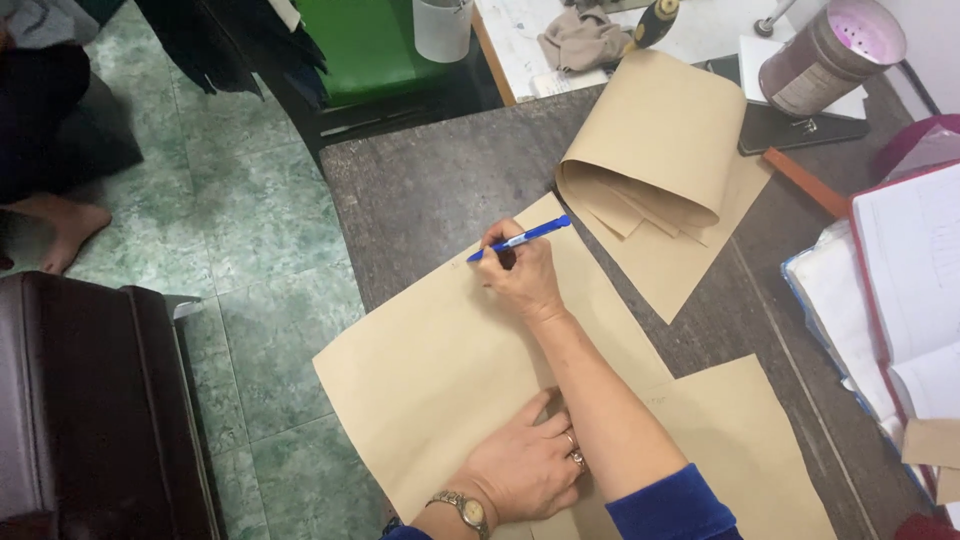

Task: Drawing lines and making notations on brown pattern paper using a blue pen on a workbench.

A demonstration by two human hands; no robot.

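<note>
Centrally, a large sheet of brown paper (440,370) lay flat on the dark grey tabletop (430,190), its near corner hanging past the edge over the green tiled floor (260,230). Right hand (522,275): closed around a blue pen (520,238), the tip touching the paper near its far edge. Left hand (525,465): open, palm down, fingers spread and pressing the sheet; a wristwatch (462,508) on the wrist, rings on one finger. Blue sleeve (675,505) on the right forearm, which crossed over the left hand.

Further items: a curled stack of brown paper (655,160) beyond the pen; another flat brown sheet (750,440) at the near right; a pinkish cylindrical tin (825,55) at the far right, tilted; open notebooks and white papers (900,290) along the right edge; a crumpled grey cloth (585,40) on a white surface behind; a white cup (442,28); a green seat (365,45). Another person's bare foot (70,230) rested on the floor at left, beside a dark brown leather seat (85,400).
</note>
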